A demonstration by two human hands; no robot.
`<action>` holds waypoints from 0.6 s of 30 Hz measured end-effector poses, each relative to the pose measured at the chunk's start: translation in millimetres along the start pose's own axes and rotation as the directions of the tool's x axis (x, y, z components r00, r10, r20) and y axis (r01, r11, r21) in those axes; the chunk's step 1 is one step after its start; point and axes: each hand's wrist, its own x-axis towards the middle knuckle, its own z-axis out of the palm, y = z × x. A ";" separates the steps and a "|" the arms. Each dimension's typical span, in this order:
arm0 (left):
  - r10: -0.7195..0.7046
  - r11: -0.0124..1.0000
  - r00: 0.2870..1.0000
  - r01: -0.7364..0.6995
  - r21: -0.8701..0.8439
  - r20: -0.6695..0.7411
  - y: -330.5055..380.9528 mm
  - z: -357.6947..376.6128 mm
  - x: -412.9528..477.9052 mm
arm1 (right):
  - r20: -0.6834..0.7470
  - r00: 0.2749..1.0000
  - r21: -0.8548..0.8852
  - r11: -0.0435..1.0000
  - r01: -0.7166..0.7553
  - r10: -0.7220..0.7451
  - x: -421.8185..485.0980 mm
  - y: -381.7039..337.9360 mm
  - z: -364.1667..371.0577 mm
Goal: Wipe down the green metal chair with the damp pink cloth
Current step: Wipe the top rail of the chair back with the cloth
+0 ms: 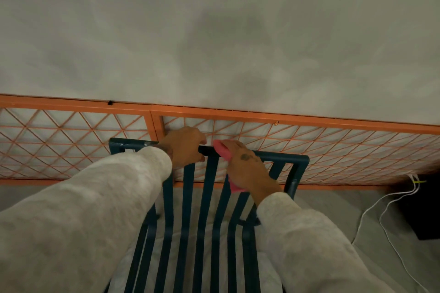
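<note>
The dark green metal chair [289, 158] stands below me, its slatted back and seat running down the middle of the head view. My left hand [184, 146] grips the top rail of the backrest near its middle. Just to the right, my right hand [245, 166] holds the pink cloth [222, 150] wrapped over the same rail. One end of the cloth pokes out past my fingers and another hangs below my palm. Pale sleeves cover both forearms.
An orange metal lattice panel [309, 118] runs along the wall right behind the chair. White cables [371, 209] trail over the grey floor at the right beside a dark box [423, 209]. A pale cushion lies under the seat slats.
</note>
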 end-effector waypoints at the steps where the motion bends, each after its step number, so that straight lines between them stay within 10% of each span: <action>1: 0.010 1.000 1.000 -0.010 -0.007 0.002 3.4 1.7 1.7 | -0.011 1.000 -0.005 1.000 -0.013 0.012 -0.6 6.9 -6.5; 18: -0.034 0.999 0.998 0.034 0.008 -0.048 30.0 13.6 12.7 | -0.197 0.939 -0.063 0.952 -0.301 0.283 -20.3 159.8 -80.5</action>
